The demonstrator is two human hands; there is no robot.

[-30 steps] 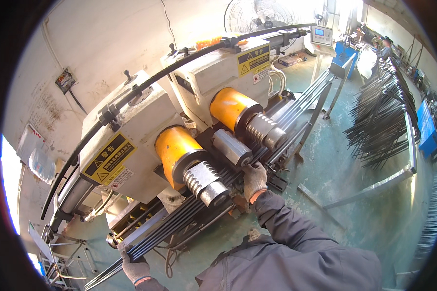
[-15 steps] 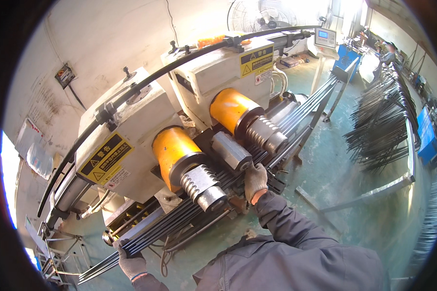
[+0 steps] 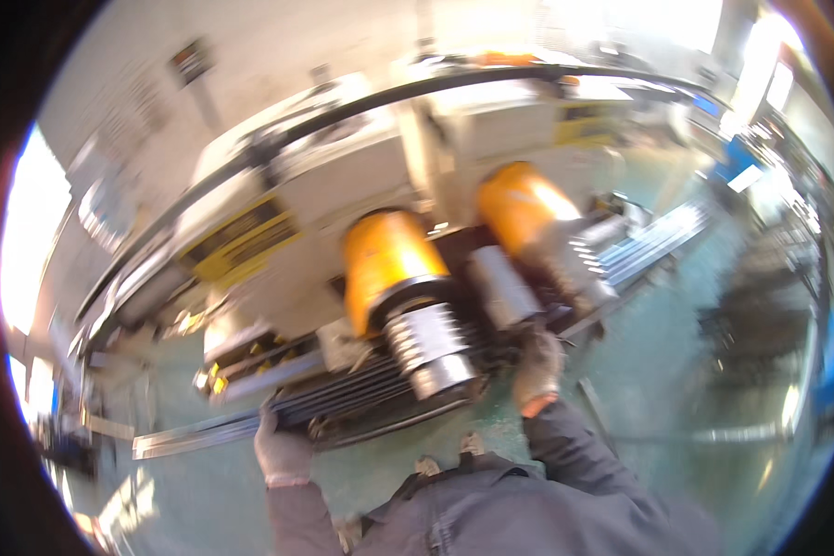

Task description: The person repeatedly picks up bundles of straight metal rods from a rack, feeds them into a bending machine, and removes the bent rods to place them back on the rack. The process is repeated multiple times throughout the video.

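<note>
My left hand (image 3: 284, 448), in a grey knit glove, is closed on the near side of a bundle of long dark metal rods (image 3: 343, 393). The rods run under a ribbed metal roller shaft (image 3: 429, 350) that sticks out of an orange cylinder (image 3: 389, 264). My right hand (image 3: 538, 367), gloved too, is at the near end of a grey faceted metal block (image 3: 504, 285). Its fingers are smeared by motion and partly hidden, so its grip does not show. The block lies between that cylinder and a second orange cylinder (image 3: 526, 206).
The pale machine housing (image 3: 347, 176) bears a yellow warning label (image 3: 238, 243). A black bar (image 3: 361, 112) arches across it. More rods (image 3: 653, 243) extend to the right. A blurred dark stack of rods (image 3: 760, 320) stands beyond them, above the green floor (image 3: 649, 371).
My view has swung left, blurring the picture, so the machine appears farther right. Both hands stay near the same parts: the left at the rods, the right at the block's end.
</note>
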